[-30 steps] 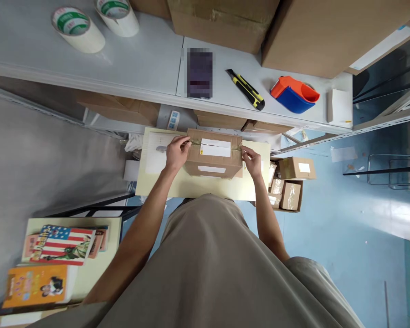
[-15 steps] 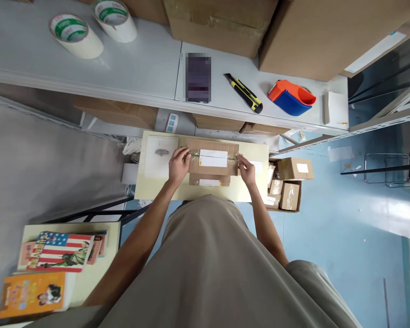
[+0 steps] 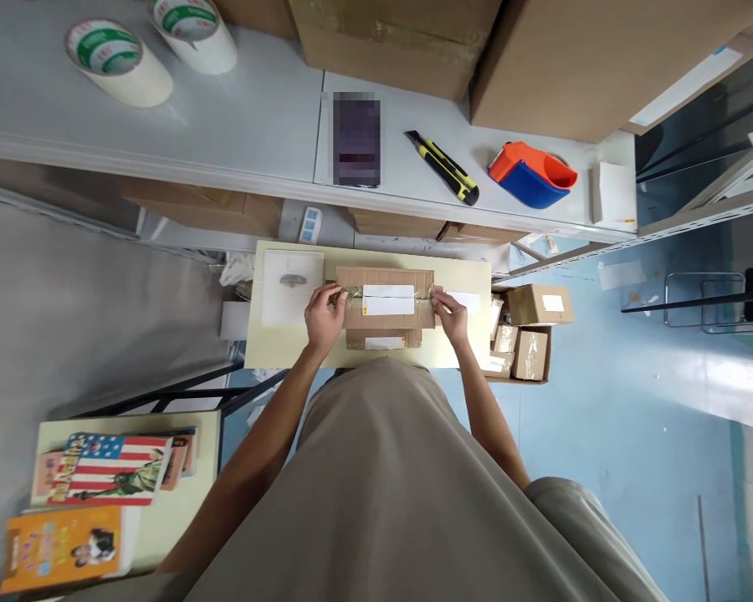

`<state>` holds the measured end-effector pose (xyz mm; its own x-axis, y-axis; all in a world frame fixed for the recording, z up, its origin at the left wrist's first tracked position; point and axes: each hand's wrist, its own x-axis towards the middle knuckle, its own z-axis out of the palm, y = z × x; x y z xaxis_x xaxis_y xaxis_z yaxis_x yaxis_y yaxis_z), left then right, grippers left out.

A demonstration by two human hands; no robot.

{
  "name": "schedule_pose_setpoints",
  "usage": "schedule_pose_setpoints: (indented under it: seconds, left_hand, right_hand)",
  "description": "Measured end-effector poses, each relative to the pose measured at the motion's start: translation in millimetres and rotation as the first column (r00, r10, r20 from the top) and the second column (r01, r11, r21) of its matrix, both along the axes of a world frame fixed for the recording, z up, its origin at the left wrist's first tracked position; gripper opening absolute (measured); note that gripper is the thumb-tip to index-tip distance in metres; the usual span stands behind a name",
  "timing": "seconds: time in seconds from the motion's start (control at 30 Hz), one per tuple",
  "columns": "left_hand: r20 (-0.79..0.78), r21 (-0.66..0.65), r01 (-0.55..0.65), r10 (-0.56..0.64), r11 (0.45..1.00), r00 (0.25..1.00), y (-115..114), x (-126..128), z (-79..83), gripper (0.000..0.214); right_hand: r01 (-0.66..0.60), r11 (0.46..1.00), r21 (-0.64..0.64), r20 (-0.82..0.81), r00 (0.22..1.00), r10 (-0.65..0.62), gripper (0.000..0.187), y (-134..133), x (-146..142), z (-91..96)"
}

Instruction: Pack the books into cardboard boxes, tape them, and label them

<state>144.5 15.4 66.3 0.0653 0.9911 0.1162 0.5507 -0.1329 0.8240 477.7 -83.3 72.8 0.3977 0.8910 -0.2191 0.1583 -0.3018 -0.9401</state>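
A brown cardboard box (image 3: 386, 321) with a white label (image 3: 389, 306) and clear tape along its middle lies on the pale yellow table (image 3: 289, 344). My left hand (image 3: 325, 319) grips its left end, fingers pinched at the tape. At the opposite end, my right hand (image 3: 450, 316) pinches the right edge near the tape. A second labelled cardboard box (image 3: 357, 339) is partly hidden beneath or in front of the first; I cannot tell which.
On the grey shelf (image 3: 238, 125) are tape rolls (image 3: 119, 67), a yellow-black utility knife (image 3: 443, 167), an orange-blue tape dispenser (image 3: 533, 174) and large cartons (image 3: 402, 50). Small parcels (image 3: 530, 355) fill a carton on the right. Books (image 3: 116, 468) lie at lower left.
Both hands and the box between them have shifted slightly toward me over the second box. The whole view has also drifted a little.
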Motion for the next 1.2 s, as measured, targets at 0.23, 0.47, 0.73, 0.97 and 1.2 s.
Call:
schedule_pose_setpoints:
  seconds: [0.23,0.47,0.73,0.97,1.2]
  left_hand:
    - [0.008,-0.007,0.005,-0.005,1.000,1.000,-0.9,-0.6,4.3,0.032]
    - [0.010,-0.141,-0.131,0.133,0.981,0.991,1.1,9.8,7.3,0.020]
    - [-0.159,0.034,-0.131,0.135,0.991,0.978,15.6,53.2,46.8,0.044]
    - [-0.054,0.201,0.177,-0.169,0.963,0.984,26.3,162.0,118.2,0.019]
    - [0.051,0.330,0.266,-0.299,0.905,0.953,56.2,249.7,183.5,0.013]
  right_hand:
    - [0.039,0.998,-0.043,-0.055,0.998,-0.041,0.071,0.8,-3.3,2.1]
    - [0.010,1.000,0.017,-0.094,0.996,-0.008,0.065,-0.1,-2.8,-1.6]
    - [-0.224,0.974,0.034,0.090,0.971,0.220,0.052,-4.0,3.8,7.6]
    - [-0.351,0.923,0.159,0.486,0.841,0.237,0.043,19.2,62.2,87.9]
    - [-0.295,0.925,0.241,0.807,0.590,-0.022,0.050,116.8,157.4,188.6]
